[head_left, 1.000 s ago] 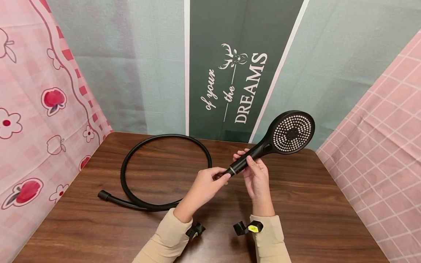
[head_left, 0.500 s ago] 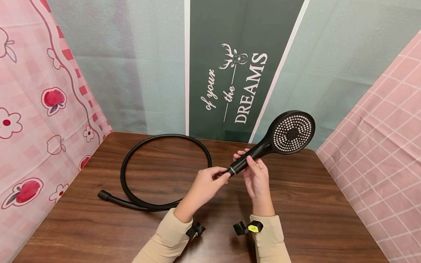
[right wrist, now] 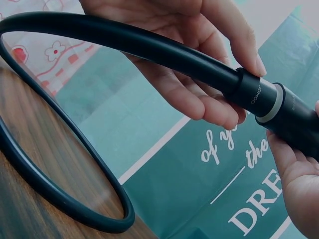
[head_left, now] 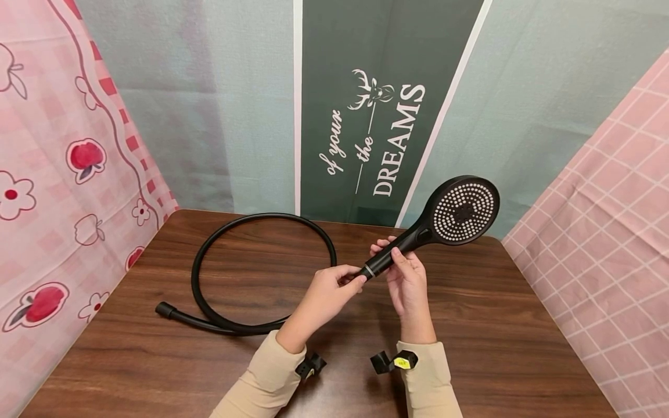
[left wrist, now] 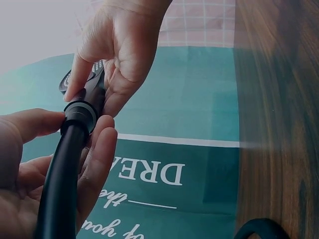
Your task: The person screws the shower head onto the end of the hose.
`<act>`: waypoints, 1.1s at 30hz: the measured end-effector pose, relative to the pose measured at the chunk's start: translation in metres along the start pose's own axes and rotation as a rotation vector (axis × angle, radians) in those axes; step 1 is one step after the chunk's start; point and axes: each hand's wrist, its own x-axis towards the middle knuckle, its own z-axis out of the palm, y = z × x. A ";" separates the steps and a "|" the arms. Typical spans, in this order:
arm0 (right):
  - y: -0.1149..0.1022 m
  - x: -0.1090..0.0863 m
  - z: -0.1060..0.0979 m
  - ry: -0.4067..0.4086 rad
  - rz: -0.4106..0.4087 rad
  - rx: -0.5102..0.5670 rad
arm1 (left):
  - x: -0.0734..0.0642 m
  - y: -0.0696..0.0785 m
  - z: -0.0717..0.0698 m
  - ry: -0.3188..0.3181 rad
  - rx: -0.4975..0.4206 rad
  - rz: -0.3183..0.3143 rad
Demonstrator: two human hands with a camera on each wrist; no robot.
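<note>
A black shower head (head_left: 462, 210) is held up above the wooden table (head_left: 496, 325), its nozzle face towards me. My right hand (head_left: 391, 255) grips its handle (right wrist: 299, 119) with thumb on top. My left hand (head_left: 351, 277) pinches the hose's end nut (head_left: 364, 272) where it meets the handle's base; the wrist views show the nut (left wrist: 79, 112) (right wrist: 254, 92) seated against a grey ring. The black hose (head_left: 209, 249) runs from that hand in a loop on the table. Its free end (head_left: 164, 309) lies at the left.
Patterned cloth panels stand round the table: pink with apples on the left (head_left: 63, 174), pink checks on the right (head_left: 601, 232), a green banner with white lettering (head_left: 376, 145) behind. Bare wood lies to the right of the hands and along the front edge.
</note>
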 end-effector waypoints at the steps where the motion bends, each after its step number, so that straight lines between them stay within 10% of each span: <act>1: 0.000 0.000 0.000 0.000 0.000 0.002 | 0.000 0.000 0.000 0.000 -0.002 0.001; 33: 0.000 0.000 0.000 0.002 -0.006 0.006 | 0.000 0.001 -0.001 0.025 -0.002 0.017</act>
